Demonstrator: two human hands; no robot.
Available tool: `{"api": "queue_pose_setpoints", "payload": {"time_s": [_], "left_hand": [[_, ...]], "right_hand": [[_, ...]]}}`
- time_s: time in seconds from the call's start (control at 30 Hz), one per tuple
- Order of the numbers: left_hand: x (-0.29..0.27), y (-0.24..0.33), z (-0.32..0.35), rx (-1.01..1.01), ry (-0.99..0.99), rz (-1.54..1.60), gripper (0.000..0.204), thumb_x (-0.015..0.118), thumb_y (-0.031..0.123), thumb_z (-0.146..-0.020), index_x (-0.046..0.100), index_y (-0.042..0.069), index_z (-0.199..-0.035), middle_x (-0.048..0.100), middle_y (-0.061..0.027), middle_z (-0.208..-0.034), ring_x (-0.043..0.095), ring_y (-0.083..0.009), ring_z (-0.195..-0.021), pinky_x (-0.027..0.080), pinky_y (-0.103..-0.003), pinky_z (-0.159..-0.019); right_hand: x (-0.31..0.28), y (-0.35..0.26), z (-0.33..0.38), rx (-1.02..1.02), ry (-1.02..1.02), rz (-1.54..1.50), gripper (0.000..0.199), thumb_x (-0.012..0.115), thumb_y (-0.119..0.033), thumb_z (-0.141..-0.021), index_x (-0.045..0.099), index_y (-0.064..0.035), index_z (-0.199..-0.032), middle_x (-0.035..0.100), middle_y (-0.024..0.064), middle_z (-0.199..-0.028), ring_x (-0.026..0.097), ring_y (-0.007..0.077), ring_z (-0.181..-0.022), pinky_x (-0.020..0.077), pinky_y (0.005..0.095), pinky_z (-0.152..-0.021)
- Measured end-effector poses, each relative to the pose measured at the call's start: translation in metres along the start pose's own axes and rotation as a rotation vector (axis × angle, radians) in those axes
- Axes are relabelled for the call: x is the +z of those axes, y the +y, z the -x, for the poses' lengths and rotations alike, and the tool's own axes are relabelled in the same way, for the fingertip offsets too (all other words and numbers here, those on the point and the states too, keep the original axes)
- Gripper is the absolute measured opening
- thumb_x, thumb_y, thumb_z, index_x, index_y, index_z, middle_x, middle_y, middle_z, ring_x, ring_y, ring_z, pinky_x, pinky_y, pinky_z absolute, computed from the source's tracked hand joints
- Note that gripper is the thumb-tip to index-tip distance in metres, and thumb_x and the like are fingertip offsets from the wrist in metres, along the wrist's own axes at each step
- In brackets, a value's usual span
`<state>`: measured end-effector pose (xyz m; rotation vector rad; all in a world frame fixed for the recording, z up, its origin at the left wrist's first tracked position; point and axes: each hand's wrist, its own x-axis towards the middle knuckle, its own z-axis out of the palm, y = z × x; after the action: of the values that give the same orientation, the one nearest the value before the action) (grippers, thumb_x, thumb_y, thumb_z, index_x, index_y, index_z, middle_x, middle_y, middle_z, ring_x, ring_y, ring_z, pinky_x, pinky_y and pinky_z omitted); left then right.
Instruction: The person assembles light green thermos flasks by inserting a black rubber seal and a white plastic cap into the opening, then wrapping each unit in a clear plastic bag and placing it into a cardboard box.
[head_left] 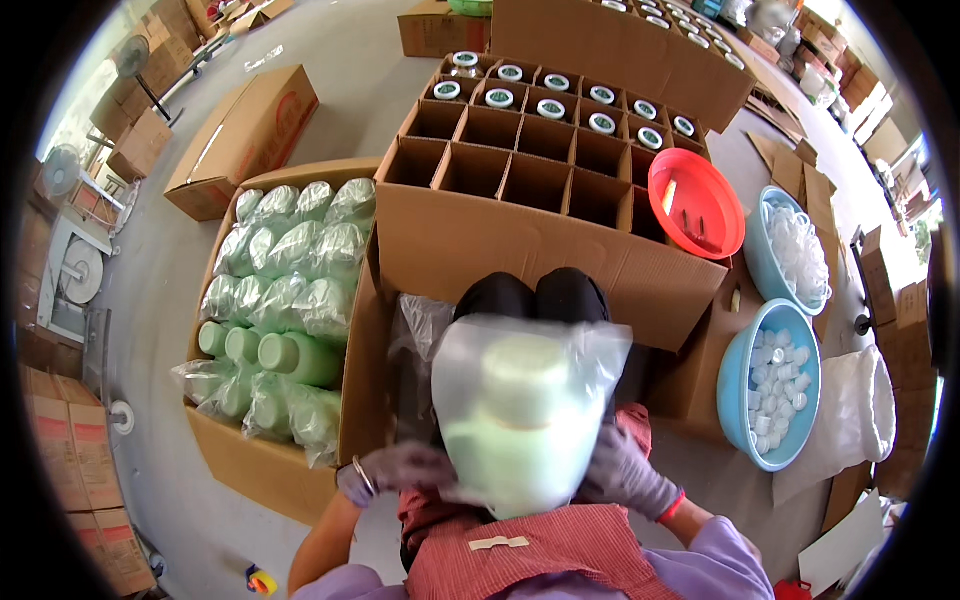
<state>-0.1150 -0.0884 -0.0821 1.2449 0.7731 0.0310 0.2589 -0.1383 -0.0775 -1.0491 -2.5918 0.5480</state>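
A pale green plastic bottle [500, 455] with a wide green cap is over my lap, inside a loose clear plastic bag [607, 352]. The bag reaches past the cap, and both are blurred. My right hand [630, 472], in a grey glove, grips the right side of the bagged bottle; some of its fingers are hidden. On the other side, my gloved left hand [408, 470] is close to the bag's lower left edge. Motion smears its fingers. To my left, an open carton [262, 482] holds several rows of bagged green bottles [300, 358].
Ahead stands a divided carton [540, 232] with white-lidded jars [551, 109] in its far cells. A red basin [728, 205] rests on its right corner. Blue basins hold white caps [775, 390] and clear plastic pieces [797, 250]. A white sack [845, 410] stands beside them.
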Motion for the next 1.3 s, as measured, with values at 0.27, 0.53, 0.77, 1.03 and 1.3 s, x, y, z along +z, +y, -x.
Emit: {"api": "queue_pose_setpoints", "payload": {"time_s": [0.27,0.53,0.77,1.03,1.3], "left_hand": [[-0.009,0.041,-0.011,0.244,0.459,0.156,0.033,0.06,0.023,-0.096,0.059,0.004,-0.123,0.069,-0.0098,-0.096,0.065,-0.0152,-0.086,0.052,-0.031,-0.079],[0.016,-0.028,0.047,0.236,0.489,0.51,0.05,0.061,0.007,-0.088,0.052,0.0,-0.137,0.067,-0.0038,-0.113,0.065,-0.0143,-0.097,0.052,-0.025,-0.081],[0.002,-0.106,0.058,0.689,1.165,1.266,0.031,0.055,0.004,-0.086,0.058,-0.001,-0.117,0.065,-0.016,-0.114,0.068,-0.0282,-0.098,0.063,-0.046,-0.075],[-0.07,-0.201,0.017,0.159,1.76,0.629,0.024,0.074,0.018,-0.085,0.061,0.003,-0.099,0.062,-0.0002,-0.069,0.055,-0.0144,-0.054,0.045,-0.033,-0.05],[-0.092,-0.225,0.001,0.053,1.359,0.313,0.034,0.069,0.024,-0.086,0.066,0.002,-0.112,0.071,-0.0078,-0.094,0.063,-0.0205,-0.087,0.049,-0.031,-0.086]], "right_hand": [[0.042,-0.011,0.032,-0.092,-0.025,0.213,0.018,0.064,-0.028,-0.074,0.065,-0.0112,-0.082,0.063,0.0039,-0.088,0.056,0.0261,-0.096,0.045,0.0443,-0.084],[-0.005,-0.026,-0.049,0.125,0.201,-0.128,0.02,0.062,0.005,-0.063,0.056,-0.0014,-0.081,0.062,0.0168,-0.09,0.064,0.035,-0.077,0.0524,0.04,-0.063],[0.056,-0.014,-0.297,-0.246,0.323,-0.202,0.036,0.062,-0.003,-0.078,0.064,-0.0053,-0.114,0.06,0.0146,-0.108,0.059,0.0363,-0.099,0.0497,0.0454,-0.085],[0.12,-0.008,-0.344,-0.133,-0.087,-0.22,0.058,0.069,-0.023,-0.085,0.05,-0.0112,-0.138,0.051,0.0205,-0.13,0.053,0.0398,-0.118,0.0443,0.0474,-0.101],[0.179,-0.065,-0.392,-0.443,-0.087,0.048,0.068,0.068,-0.048,-0.081,0.049,-0.0235,-0.142,0.035,0.0168,-0.152,0.032,0.042,-0.138,0.0265,0.0613,-0.111]]}}
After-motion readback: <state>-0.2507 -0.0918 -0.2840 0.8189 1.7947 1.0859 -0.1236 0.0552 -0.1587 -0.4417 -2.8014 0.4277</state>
